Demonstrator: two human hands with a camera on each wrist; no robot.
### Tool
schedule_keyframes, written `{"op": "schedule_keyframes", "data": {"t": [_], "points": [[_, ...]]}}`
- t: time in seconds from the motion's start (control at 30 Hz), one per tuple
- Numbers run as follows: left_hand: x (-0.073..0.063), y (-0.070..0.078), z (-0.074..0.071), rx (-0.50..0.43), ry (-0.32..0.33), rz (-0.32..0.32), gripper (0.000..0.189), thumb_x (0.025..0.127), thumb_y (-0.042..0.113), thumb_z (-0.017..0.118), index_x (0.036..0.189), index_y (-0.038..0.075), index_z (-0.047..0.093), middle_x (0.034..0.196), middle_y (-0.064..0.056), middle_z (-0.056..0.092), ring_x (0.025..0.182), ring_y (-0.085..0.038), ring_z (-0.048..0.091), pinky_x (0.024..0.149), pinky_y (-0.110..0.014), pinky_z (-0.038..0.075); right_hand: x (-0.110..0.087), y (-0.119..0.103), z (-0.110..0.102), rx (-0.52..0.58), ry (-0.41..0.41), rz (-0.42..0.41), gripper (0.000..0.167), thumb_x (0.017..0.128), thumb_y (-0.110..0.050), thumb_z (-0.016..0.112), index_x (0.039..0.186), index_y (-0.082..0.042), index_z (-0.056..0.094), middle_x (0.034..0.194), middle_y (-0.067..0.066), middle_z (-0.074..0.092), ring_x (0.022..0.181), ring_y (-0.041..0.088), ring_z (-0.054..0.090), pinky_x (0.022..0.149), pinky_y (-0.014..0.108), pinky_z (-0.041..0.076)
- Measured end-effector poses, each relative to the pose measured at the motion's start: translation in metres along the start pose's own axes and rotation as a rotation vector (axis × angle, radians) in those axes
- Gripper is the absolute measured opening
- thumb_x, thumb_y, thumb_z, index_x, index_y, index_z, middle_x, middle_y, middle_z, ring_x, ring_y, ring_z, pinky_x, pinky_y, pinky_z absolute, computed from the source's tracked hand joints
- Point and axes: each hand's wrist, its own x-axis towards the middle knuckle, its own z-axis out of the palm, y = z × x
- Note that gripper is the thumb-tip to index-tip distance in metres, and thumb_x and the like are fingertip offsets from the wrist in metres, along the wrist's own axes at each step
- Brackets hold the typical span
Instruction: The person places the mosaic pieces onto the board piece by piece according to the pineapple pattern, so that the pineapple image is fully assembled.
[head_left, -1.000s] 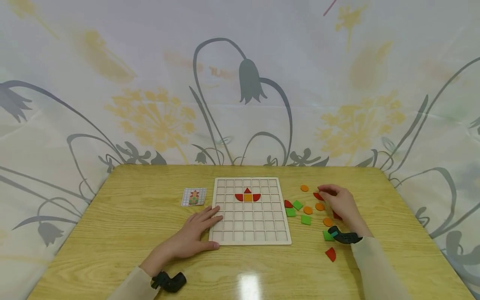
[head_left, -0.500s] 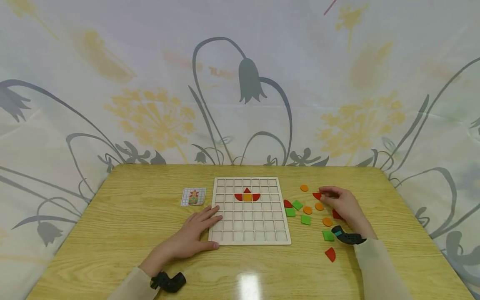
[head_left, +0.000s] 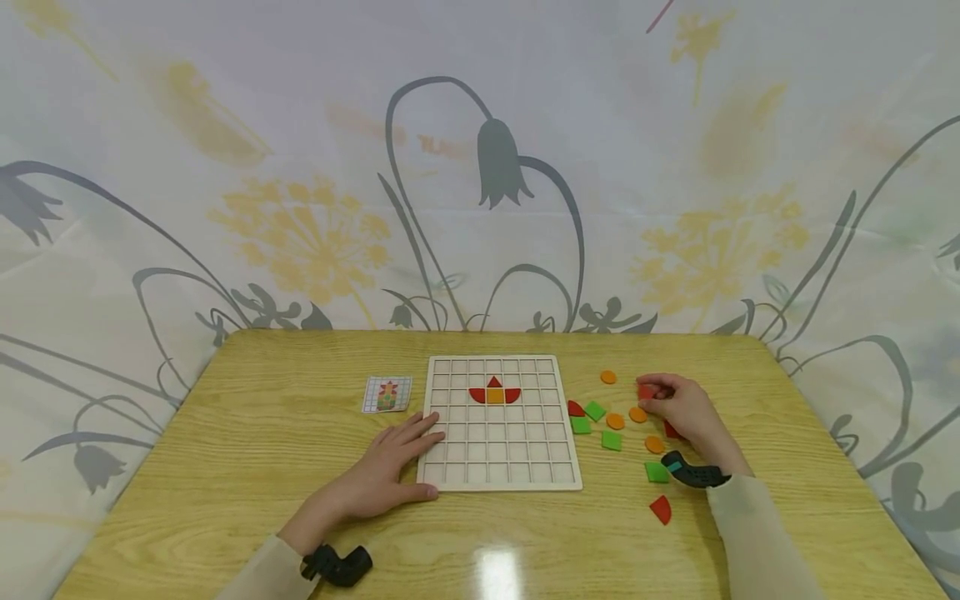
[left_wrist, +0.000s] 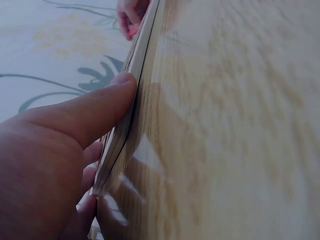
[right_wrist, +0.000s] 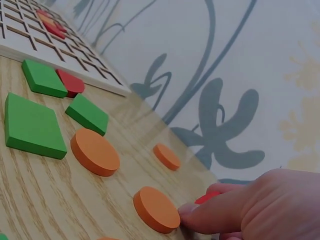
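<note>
My right hand (head_left: 686,411) pinches a red piece (head_left: 645,390) between thumb and fingers at the right of the table. Most of that piece is hidden by the fingers in the right wrist view. Spread along the lower left edge of a white grid board (head_left: 517,454) lies my left hand (head_left: 390,468), its fingers extended and its thumb (left_wrist: 107,102) against the board's side. Within the grid, a red triangle (head_left: 494,382) sits above an orange square (head_left: 496,396), which has a red quarter-circle (head_left: 477,395) on its left and another on its right.
Loose pieces lie right of the board: several orange discs (right_wrist: 95,152), several green squares (right_wrist: 34,127), and red pieces, including a quarter-circle (head_left: 661,509) nearer the front. A patterned card (head_left: 387,394) lies left of the board. A flower-printed backdrop (head_left: 450,208) rises behind the table.
The red piece has shifted slightly right and turned in my right hand's fingers, with more of its face showing. My left hand and the board stay put.
</note>
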Motion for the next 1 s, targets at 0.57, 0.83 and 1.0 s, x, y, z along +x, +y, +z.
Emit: {"op": "schedule_keyframes", "data": {"t": [0.57,0.83,1.0], "points": [[0.002,0.003,-0.001,-0.012,-0.015,-0.003,0.075,0.092,0.044,0.069,0.154,0.012,0.040,0.165,-0.005,0.018,0.151,-0.031,0.010,0.115,-0.062,0.007,-0.003,-0.025,0.029,0.067,0.284,-0.050,0.021,0.092,-0.023,0.075,0.095,-0.003,0.069,0.092,0.012,0.072,0.075,0.015,0.062,0.058,0.022,0.048],[0.001,0.003,-0.002,-0.019,-0.018,-0.004,0.075,0.092,0.043,0.069,0.154,0.012,0.040,0.165,-0.005,0.018,0.151,-0.031,0.010,0.115,-0.062,0.007,-0.001,-0.062,0.066,0.122,0.092,-0.157,0.011,0.092,-0.011,0.073,0.100,-0.005,0.071,0.094,0.007,0.072,0.085,0.023,0.068,0.071,0.026,0.054],[0.000,0.002,-0.002,-0.014,-0.014,-0.003,0.075,0.092,0.043,0.069,0.154,0.012,0.040,0.165,-0.005,0.018,0.151,-0.031,0.010,0.115,-0.062,0.007,0.005,-0.077,0.087,0.145,0.008,-0.212,0.012,0.091,-0.005,0.073,0.103,-0.005,0.073,0.096,0.006,0.072,0.085,0.021,0.068,0.071,0.029,0.055]]}}
